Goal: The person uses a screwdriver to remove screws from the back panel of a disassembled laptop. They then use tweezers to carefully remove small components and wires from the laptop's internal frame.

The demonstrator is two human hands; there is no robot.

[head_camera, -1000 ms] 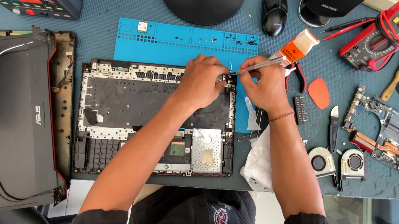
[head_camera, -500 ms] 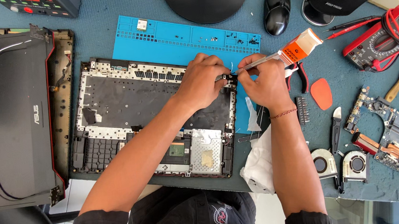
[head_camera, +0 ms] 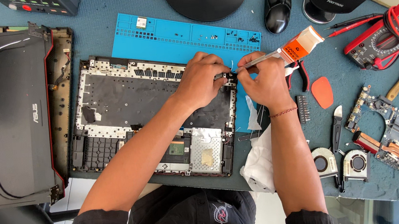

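An opened laptop base lies on the blue-grey bench with its inner frame facing up. My left hand rests on its upper right corner and pinches a small dark part there. My right hand holds a small glue tube with an orange-and-white body and a long metal nozzle. The nozzle tip touches that same corner, right beside my left fingertips.
A blue repair mat with loose screws lies behind the base. A detached laptop lid sits left. On the right lie a mouse, red multimeter, pliers, orange pick, two fans, motherboard and white cloth.
None beyond a slight camera shift; both hands stay at the corner of the base.
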